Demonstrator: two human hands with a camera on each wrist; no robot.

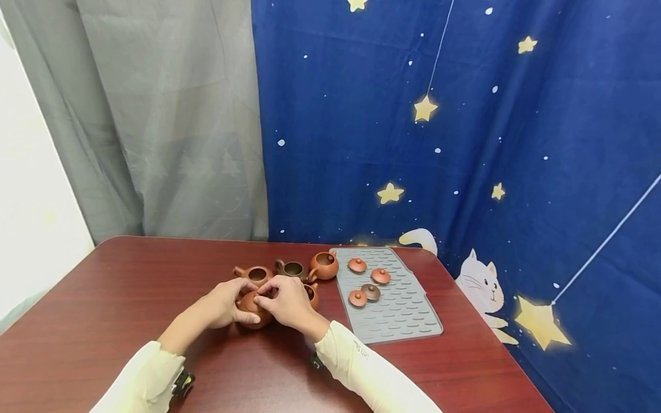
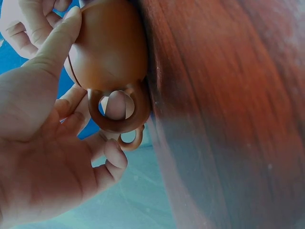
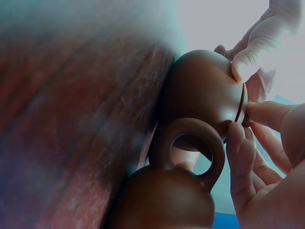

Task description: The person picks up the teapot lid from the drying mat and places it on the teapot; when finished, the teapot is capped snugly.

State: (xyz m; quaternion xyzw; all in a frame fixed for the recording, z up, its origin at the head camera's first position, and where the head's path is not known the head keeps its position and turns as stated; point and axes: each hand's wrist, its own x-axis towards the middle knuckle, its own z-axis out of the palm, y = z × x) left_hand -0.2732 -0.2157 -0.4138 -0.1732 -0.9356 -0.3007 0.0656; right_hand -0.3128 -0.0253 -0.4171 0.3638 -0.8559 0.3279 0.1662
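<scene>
A reddish-brown clay teapot [image 1: 253, 320] stands on the table near the middle. My left hand [image 1: 221, 304] holds it from the left, thumb against its near side; its ring handle [image 2: 116, 125] shows in the left wrist view. On the teapot sits a lid [image 3: 243, 107], a thin dark seam between lid and body. My right hand [image 1: 291, 301] pinches the lid's small knob between thumb and fingers. Just right of this teapot, partly hidden by my right hand, is another clay teapot [image 1: 314, 295]; in the right wrist view a teapot [image 3: 167, 200] with a ring handle stands close by.
Behind my hands stand lidless teapots: a reddish one [image 1: 257, 275], a dark brown one [image 1: 294, 271] and an orange-brown one [image 1: 324, 267]. On the right, a grey ridged mat [image 1: 400, 318] bears several lids, including a dark one [image 1: 370, 292]. A curtain [image 1: 361, 143] hangs behind the table.
</scene>
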